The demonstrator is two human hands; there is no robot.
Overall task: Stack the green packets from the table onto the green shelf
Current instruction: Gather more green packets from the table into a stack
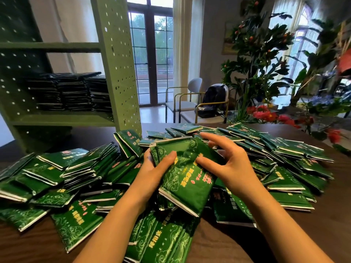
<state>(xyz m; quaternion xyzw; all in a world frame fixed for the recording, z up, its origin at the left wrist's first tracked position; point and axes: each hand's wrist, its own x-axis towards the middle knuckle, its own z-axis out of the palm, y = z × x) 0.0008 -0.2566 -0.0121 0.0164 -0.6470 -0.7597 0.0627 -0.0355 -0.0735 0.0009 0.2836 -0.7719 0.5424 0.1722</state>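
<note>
A big heap of green packets (79,179) covers the dark table (322,234). In the middle I hold a small stack of green packets (186,179) above the heap. My left hand (153,168) grips its left edge, thumb on top. My right hand (228,164) hovers at its right side with the thumb pressing the top packet and the fingers spread and lifted. The green shelf (115,59) stands at the back left of the table, and several piles of dark packets (66,92) lie on its lower board.
Two chairs (182,103) with a dark backpack (212,101) stand behind the table near glass doors. Plants and red flowers (266,114) crowd the back right edge. Bare table shows at the front right and front left corners.
</note>
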